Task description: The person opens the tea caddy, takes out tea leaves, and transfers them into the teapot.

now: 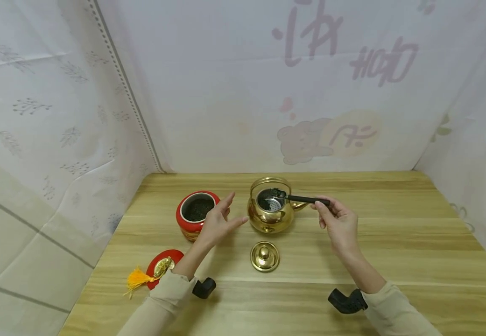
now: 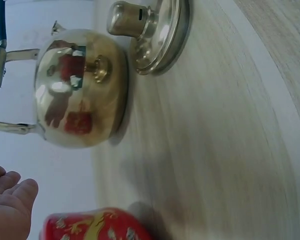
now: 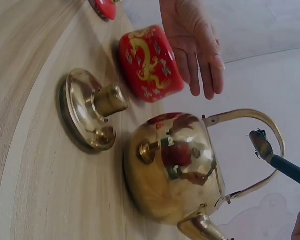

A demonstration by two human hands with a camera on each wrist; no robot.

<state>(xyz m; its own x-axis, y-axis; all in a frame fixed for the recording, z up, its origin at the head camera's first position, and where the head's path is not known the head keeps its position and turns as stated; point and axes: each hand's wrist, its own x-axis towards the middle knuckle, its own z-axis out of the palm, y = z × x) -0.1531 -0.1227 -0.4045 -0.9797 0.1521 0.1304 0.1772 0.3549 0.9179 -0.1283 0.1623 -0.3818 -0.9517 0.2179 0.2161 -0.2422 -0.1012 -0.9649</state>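
My right hand [image 1: 341, 226] pinches the black handle of a small tea scoop [image 1: 307, 199]. Dark tea leaves cling to the scoop's metal head, which is above the mouth of a golden teapot [image 1: 270, 224], inside the arch of its handle. Through that mouth a perforated strainer [image 1: 273, 204] shows, with dark leaves at one side. My left hand [image 1: 217, 226], fingers and thumb spread, holds nothing and hovers between the teapot and a red jar [image 3: 150, 64]. Gold dragons decorate this jar, and dark leaves lie inside it. The golden teapot lid [image 1: 264, 256] rests on the table before the pot.
The jar's red lid [image 1: 152, 268], with a yellow tassel [image 1: 137, 279], lies at the left of the wooden table [image 1: 301, 298]. Black wrist mounts [image 1: 347, 301] stick out beside the sleeves. Printed cloth [image 1: 209, 93] hangs behind the table and at its sides.
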